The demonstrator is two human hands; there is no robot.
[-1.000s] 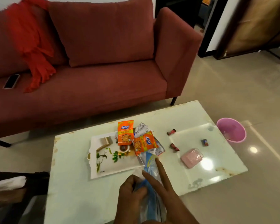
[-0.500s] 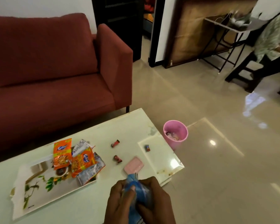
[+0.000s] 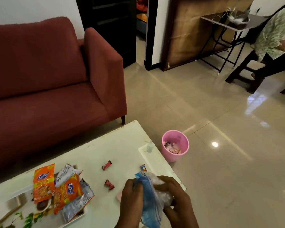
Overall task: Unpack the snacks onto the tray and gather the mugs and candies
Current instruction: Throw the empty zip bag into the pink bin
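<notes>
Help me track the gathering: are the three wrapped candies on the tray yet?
No, the three candies lie on the bare table, right of the tray.

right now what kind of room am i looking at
Most likely a home living room: a red sofa stands behind a low white coffee table, snack packets lie on a tray there, and a small pink bin sits on the tiled floor beside it.

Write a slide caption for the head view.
Left hand and right hand grip a plastic bag; snack packets lie on the tray.
</notes>
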